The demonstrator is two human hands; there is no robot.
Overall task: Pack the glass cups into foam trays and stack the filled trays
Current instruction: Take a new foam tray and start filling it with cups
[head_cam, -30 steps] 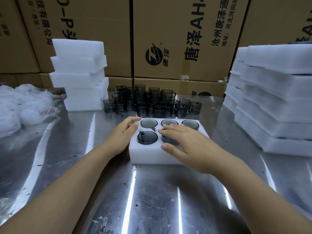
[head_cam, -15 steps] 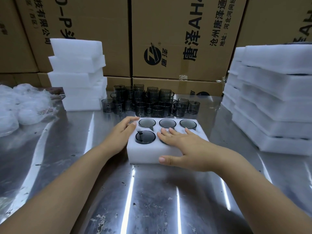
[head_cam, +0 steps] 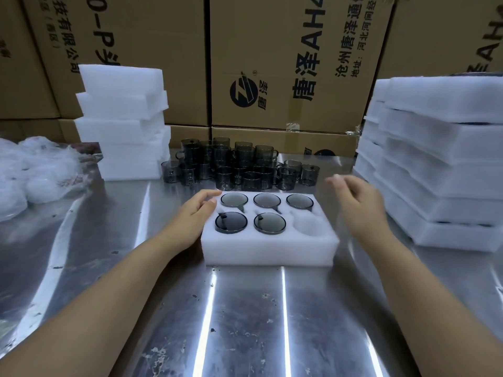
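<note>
Left hand (head_cam: 196, 214) lies against the left end of the foam tray (head_cam: 269, 250), fingers straight, tips at its far corner, gripping nothing. Right hand (head_cam: 356, 205) hovers off the tray's right end, blurred, fingers loosely bent, holding nothing. I see the tray mid-desk (head_cam: 245, 317), long axis left to right. Five cups (head_cam: 266, 200) seated in two rows; back-row handles point toward me; near-right pocket (head_cam: 310, 227) unfilled. Loose cups (head_cam: 231, 170) cluster just behind. Foam stack (head_cam: 122, 126) back left; filled trays (head_cam: 441, 164) stacked at right.
</note>
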